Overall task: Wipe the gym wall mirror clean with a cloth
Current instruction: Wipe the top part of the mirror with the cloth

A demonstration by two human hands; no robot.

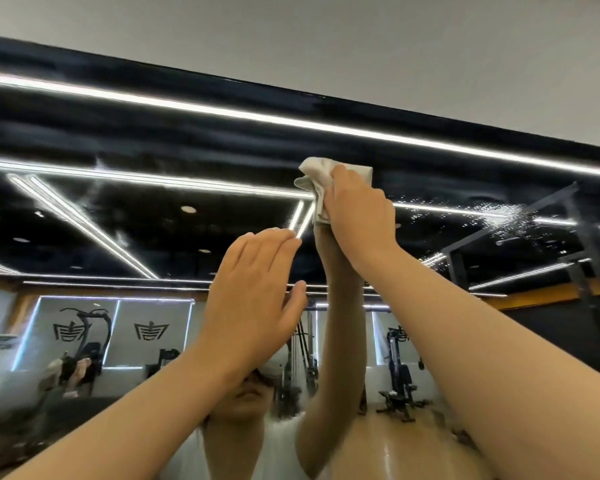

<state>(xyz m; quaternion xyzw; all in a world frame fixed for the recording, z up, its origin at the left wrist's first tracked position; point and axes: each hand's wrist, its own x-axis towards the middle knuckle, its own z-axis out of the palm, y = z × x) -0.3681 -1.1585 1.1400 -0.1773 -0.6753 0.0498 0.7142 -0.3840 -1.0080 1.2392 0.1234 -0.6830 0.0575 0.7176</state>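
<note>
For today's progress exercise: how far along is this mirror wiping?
Done: the mirror left of the cloth shows no droplets, only faint streaks. In hand: the right hand grips the cloth against the upper glass; the left hand is open. Left: spray droplets on the right.

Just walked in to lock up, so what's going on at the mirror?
A person is cleaning the wall mirror near its top edge. The right hand holds a white cloth against the glass. The left hand is open, fingers straight, lower and beside it. Droplets speckle the glass to the cloth's right.
</note>
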